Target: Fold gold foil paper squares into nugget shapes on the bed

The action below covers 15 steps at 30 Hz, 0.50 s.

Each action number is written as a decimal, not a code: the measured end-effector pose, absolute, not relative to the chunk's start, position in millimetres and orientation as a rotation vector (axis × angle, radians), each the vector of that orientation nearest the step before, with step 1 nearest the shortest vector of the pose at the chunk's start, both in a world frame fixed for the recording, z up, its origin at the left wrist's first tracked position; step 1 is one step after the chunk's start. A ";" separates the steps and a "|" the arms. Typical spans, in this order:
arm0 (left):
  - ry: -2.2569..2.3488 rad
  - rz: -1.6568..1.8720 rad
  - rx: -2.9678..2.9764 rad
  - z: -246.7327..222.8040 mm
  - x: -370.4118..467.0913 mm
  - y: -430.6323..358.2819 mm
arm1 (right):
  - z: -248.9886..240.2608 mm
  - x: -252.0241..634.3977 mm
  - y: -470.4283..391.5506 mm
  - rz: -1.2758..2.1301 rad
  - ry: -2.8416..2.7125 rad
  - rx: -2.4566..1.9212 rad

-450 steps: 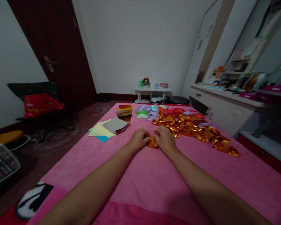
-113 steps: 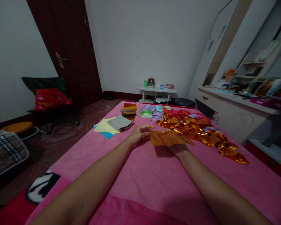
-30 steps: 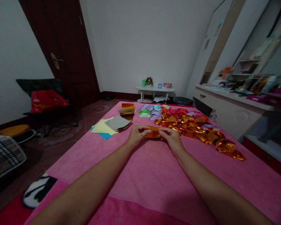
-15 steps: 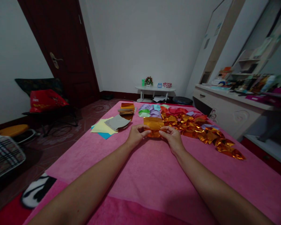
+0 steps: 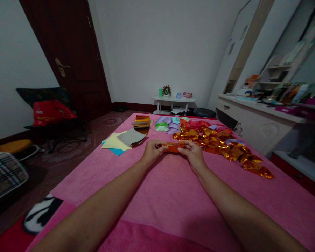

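While fingertips hide its ends | left hand point(image 5: 151, 152), right hand point(image 5: 193, 155) grip folded foil paper point(image 5: 172, 147)

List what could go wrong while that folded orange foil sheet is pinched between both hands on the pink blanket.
1. The left hand and right hand pinch only the ends of the orange foil sheet; the slick foil may slip and the crease go crooked.
2. The pink blanket looks soft, so folds may press unevenly.
3. The pile of folded foil pieces lies close; a sweep of the right hand could scatter it.

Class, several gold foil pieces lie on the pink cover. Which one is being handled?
The narrow folded gold foil piece pinched between the left hand and right hand, apart from the heap of folded foil pieces.
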<state>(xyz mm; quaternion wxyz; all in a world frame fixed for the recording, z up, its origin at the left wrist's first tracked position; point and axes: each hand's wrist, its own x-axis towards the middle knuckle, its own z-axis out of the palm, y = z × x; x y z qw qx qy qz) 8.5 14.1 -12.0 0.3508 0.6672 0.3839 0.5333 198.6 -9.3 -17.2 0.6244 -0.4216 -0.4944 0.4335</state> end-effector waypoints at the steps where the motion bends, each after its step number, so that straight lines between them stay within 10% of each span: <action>1: 1.017 1.428 1.793 -10.9 7.4 14.1 | -18.2 198.7 -8.5 0.988 -1.142 -0.973; 15: 1.011 1.402 1.737 -2.3 14.4 3.1 | -14.2 199.8 -11.8 0.593 -1.384 -1.056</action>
